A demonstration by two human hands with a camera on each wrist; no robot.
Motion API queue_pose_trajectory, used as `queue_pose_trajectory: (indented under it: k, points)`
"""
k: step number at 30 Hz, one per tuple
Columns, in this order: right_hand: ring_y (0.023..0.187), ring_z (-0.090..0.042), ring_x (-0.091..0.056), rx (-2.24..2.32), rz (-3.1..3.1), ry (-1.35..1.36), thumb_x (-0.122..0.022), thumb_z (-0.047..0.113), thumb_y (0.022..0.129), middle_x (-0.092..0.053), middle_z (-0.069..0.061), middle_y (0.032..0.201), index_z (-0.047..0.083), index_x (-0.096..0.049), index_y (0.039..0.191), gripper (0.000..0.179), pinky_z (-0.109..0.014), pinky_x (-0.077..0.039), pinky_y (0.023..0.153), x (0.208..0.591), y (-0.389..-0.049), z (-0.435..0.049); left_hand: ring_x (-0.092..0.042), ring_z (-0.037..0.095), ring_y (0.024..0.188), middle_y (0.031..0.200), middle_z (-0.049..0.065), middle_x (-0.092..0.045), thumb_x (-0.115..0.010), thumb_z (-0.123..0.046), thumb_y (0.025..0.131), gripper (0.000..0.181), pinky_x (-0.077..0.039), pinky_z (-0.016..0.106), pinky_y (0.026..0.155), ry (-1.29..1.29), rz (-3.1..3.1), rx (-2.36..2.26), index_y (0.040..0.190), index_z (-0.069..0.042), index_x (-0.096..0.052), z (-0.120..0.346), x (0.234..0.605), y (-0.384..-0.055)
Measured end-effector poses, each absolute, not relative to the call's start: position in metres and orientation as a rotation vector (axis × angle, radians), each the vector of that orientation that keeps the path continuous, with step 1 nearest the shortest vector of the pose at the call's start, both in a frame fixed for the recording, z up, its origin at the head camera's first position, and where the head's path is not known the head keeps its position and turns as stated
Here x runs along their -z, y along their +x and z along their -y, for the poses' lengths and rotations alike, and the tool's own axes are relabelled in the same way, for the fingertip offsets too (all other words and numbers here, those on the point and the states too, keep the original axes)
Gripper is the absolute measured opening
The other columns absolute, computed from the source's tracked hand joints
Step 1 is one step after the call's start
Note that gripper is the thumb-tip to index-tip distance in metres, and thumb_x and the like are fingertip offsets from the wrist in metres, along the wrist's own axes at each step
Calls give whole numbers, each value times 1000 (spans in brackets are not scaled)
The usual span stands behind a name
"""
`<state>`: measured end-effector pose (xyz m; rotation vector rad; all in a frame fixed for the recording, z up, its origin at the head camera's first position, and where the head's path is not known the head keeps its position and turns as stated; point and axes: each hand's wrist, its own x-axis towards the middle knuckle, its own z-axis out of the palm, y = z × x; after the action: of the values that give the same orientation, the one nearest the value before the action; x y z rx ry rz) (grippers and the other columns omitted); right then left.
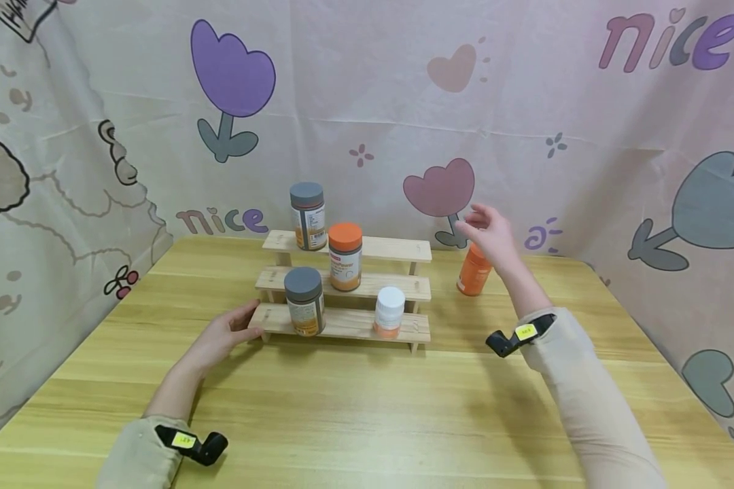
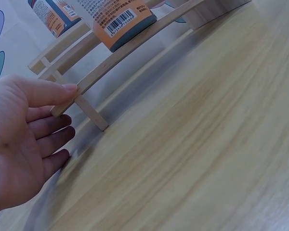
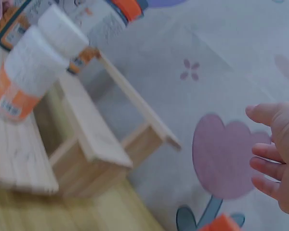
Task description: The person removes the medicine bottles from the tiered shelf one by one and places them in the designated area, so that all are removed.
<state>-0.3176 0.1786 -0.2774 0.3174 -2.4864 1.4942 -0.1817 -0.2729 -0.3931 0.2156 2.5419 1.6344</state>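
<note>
A three-step wooden display rack (image 1: 348,324) stands on the table. Its lowest step's left end is between the thumb and fingers of my left hand (image 1: 223,337); in the left wrist view the thumb (image 2: 50,94) lies along the step's edge. My right hand (image 1: 492,234) is raised, empty, fingers apart, and overlaps the top of an orange bottle (image 1: 474,273) standing right of the rack. On the rack, a grey-lidded jar (image 1: 308,216) stands on top, an orange-lidded jar (image 1: 345,257) on the middle step, and another grey-lidded jar (image 1: 304,301) and a white-capped bottle (image 1: 389,312) on the lowest.
The wood-grain table (image 1: 367,414) extends in front of the rack and to both sides. Behind it hangs a pale cloth (image 1: 342,88) printed with flowers and lettering. Black wrist cameras sit on both sleeves.
</note>
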Motion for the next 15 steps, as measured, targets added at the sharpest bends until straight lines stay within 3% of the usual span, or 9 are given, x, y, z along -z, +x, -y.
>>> queue_pose_trajectory:
  k: [15]
  points:
    - [112,-24,-53,-1477,2534,532,-67,24,87,-60,-16,118,2,-42,137,60,-36,-42,95,233,-314,-107,-23,43,132,145,30,-22,-58,-22,93,72,-25,50,104,248,-2553,-1637,145,7,-18,275,396,-182]
